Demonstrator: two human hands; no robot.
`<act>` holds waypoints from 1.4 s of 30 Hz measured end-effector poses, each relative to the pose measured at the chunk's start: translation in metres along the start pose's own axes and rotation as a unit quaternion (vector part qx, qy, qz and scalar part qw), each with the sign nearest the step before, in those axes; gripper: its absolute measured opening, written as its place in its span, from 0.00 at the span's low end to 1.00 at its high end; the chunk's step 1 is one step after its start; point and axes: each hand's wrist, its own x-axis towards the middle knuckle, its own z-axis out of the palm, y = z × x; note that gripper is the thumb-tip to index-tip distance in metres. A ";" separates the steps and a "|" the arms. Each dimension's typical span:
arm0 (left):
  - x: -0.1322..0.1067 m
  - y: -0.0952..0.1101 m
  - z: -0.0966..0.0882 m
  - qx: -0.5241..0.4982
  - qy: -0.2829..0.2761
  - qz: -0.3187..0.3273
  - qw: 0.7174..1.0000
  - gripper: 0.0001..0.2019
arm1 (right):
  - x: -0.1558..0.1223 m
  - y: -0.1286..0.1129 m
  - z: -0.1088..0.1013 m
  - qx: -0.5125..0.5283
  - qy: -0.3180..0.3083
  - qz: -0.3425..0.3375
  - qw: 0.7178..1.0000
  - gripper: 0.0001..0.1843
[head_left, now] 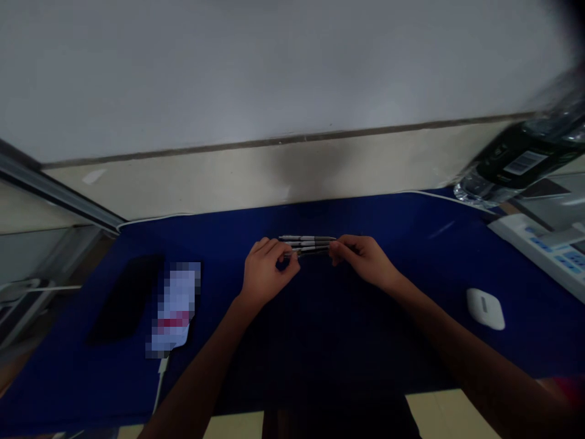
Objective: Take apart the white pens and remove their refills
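Several pens [308,241] with white and grey barrels lie side by side on the dark blue table [315,335], in front of my body. At their left ends my left hand [269,268] pinches the nearest pen between thumb and forefinger. My right hand [361,257] has its thumb and fingertips closed on the right ends of the pens. The pens run level between both hands. Their outer tips at the near side are partly hidden by my fingers.
On the left lie a phone [176,308] with a charging cable [158,384] and a dark flat object [128,299]. A white earbud case [485,309], a power strip [543,253] and a large plastic bottle [521,158] are on the right. Behind the table rises a wall [219,174].
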 end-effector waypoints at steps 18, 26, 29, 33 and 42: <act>0.000 0.001 -0.001 0.014 0.002 0.004 1.000 0.07 | -0.001 0.001 0.002 -0.008 0.020 -0.015 1.000 0.14; 0.002 0.001 -0.001 0.006 0.002 -0.002 1.000 0.06 | 0.000 0.001 0.001 -0.001 0.023 -0.005 1.000 0.13; 0.001 0.001 -0.002 0.006 0.000 -0.003 1.000 0.06 | -0.001 -0.003 0.000 -0.021 0.010 -0.003 1.000 0.18; 0.000 0.000 -0.001 0.011 -0.001 -0.003 1.000 0.06 | -0.002 -0.003 0.002 0.008 0.020 -0.026 0.999 0.09; 0.002 0.000 -0.001 0.000 0.001 -0.011 1.000 0.06 | -0.001 -0.001 0.001 0.032 0.030 -0.027 0.999 0.10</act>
